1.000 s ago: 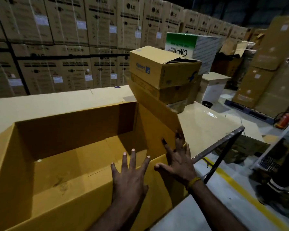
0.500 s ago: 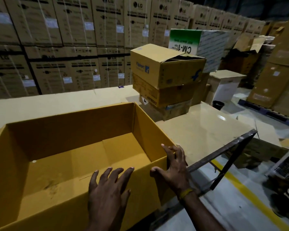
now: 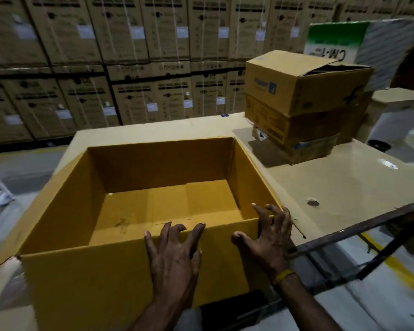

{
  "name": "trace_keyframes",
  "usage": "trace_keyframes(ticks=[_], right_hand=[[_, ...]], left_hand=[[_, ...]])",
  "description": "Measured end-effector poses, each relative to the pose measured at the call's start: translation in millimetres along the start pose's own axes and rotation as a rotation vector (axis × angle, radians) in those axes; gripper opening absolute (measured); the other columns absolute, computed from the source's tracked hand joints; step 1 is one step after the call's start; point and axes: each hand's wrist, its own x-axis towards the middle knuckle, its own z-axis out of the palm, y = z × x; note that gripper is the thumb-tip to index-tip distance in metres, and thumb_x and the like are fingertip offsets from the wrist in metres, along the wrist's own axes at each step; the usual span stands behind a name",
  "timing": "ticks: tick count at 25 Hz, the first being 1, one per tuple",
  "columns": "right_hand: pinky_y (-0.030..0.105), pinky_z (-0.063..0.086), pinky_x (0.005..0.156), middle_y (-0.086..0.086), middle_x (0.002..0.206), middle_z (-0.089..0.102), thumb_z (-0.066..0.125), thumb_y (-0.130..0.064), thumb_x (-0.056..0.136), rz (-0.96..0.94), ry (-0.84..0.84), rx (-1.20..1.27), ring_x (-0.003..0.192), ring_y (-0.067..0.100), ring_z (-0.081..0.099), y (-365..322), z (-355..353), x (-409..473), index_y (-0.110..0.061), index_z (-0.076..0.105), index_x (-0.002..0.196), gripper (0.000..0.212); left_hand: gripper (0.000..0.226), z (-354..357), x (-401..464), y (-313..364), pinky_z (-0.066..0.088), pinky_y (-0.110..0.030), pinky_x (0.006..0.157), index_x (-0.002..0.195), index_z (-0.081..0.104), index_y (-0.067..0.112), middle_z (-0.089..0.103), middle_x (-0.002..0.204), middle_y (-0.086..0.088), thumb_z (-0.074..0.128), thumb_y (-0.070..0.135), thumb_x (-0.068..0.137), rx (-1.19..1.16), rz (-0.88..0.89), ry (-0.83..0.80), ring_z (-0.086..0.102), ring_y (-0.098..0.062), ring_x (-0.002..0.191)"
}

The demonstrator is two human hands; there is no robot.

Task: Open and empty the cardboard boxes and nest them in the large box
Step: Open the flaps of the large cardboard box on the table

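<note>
Since a second ago the big box [image 3: 120, 278] has come to sit flat and square on the table [image 3: 344, 187], and its side flap, which stood up then, is down now. Both hands have slid to the near wall of the box.

Its top is open and nothing can be seen inside it but its bare floor. It sits at the near edge of the table, and its near wall faces the person.

The left hand [image 3: 175, 259] lies flat on the outside of the near wall. Its fingers are spread, and their tips bend a little at the top edge. It presses on the box and does not wrap round anything.

The right hand [image 3: 268, 237] is at the near right corner of the box. Its fingers curl over the top edge and its thumb is on the outside, so it grips the corner. A yellow band [image 3: 283, 275] is on that wrist.

A stack of smaller boxes [image 3: 304, 108] stands farther back on the table, to the right, apart from the big box. The top one has a flap partly open. A green and white box [image 3: 359, 41] stands behind the stack. A wall of cartons [image 3: 129, 68] fills the back.
</note>
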Motion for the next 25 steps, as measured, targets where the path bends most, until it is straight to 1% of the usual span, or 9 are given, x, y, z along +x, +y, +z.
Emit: trace_keyframes(ticks=[3, 6, 10, 13, 15, 19, 23, 25], right_hand=[[0.077, 0.032, 0.097, 0.007, 0.146, 0.031, 0.040, -0.095, 0.065, -0.087, -0.038, -0.026, 0.139, 0.043, 0.018, -46, 19, -23, -0.040, 0.036, 0.140, 0.093], [0.077, 0.027, 0.101, 0.010, 0.154, 0.024, 0.045, -0.094, 0.063, -0.129, -0.077, -0.035, 0.143, 0.046, 0.013, -83, 36, -43, -0.045, 0.028, 0.144, 0.096], [0.078, 0.019, 0.105, 0.012, 0.161, 0.009, 0.043, -0.095, 0.065, -0.173, -0.108, -0.071, 0.145, 0.048, 0.005, -124, 49, -57, -0.050, 0.019, 0.149, 0.098], [0.079, 0.017, 0.105, 0.010, 0.163, 0.003, 0.040, -0.096, 0.064, -0.168, -0.122, -0.088, 0.146, 0.044, -0.001, -142, 53, -61, -0.051, 0.017, 0.149, 0.099], [0.079, 0.018, 0.105, 0.010, 0.163, 0.002, 0.038, -0.096, 0.064, -0.156, -0.138, -0.091, 0.147, 0.044, -0.003, -145, 54, -60, -0.051, 0.018, 0.149, 0.098], [0.079, 0.013, 0.106, 0.009, 0.163, -0.001, 0.041, -0.096, 0.063, -0.144, -0.182, -0.094, 0.147, 0.044, -0.007, -144, 57, -54, -0.056, 0.012, 0.148, 0.098], [0.076, 0.007, 0.110, 0.002, 0.162, -0.018, 0.045, -0.094, 0.062, -0.156, -0.293, -0.114, 0.146, 0.042, -0.018, -142, 57, -30, -0.063, 0.000, 0.144, 0.099], [0.075, 0.005, 0.112, 0.000, 0.160, -0.023, 0.044, -0.092, 0.063, -0.176, -0.336, -0.130, 0.145, 0.043, -0.022, -142, 57, -22, -0.064, -0.007, 0.142, 0.098]], left_hand=[[0.091, -18, -19, -52, 0.013, -0.074, 0.106, 0.142, 0.034, 0.050, 0.052, 0.130, -0.006, 0.084, 0.042, 0.066, 0.048, -0.048, -0.037, 0.038, -0.035, 0.136], [0.100, -33, -35, -93, 0.018, -0.081, 0.099, 0.145, 0.028, 0.050, 0.044, 0.140, -0.007, 0.086, 0.044, 0.065, 0.060, -0.076, -0.054, 0.033, -0.037, 0.141], [0.106, -46, -51, -138, 0.016, -0.082, 0.098, 0.152, 0.018, 0.048, 0.032, 0.155, -0.008, 0.084, 0.044, 0.069, 0.096, -0.070, -0.048, 0.021, -0.037, 0.148], [0.107, -50, -58, -163, 0.015, -0.080, 0.100, 0.154, 0.017, 0.044, 0.019, 0.163, -0.008, 0.083, 0.045, 0.070, 0.133, -0.026, -0.057, 0.012, -0.036, 0.151], [0.110, -49, -60, -168, 0.014, -0.080, 0.101, 0.155, 0.015, 0.043, 0.013, 0.165, -0.007, 0.084, 0.045, 0.069, 0.137, -0.015, -0.061, 0.008, -0.035, 0.152], [0.112, -47, -55, -169, 0.013, -0.081, 0.100, 0.155, 0.014, 0.044, 0.011, 0.165, -0.007, 0.085, 0.045, 0.068, 0.154, -0.013, -0.062, 0.008, -0.035, 0.152], [0.115, -39, -42, -164, 0.016, -0.084, 0.098, 0.154, 0.010, 0.045, 0.009, 0.166, -0.006, 0.086, 0.045, 0.067, 0.144, -0.063, -0.061, 0.006, -0.035, 0.152], [0.117, -34, -36, -164, 0.017, -0.085, 0.096, 0.154, 0.010, 0.045, 0.009, 0.166, -0.007, 0.087, 0.045, 0.065, 0.145, -0.085, -0.063, 0.006, -0.035, 0.152]])
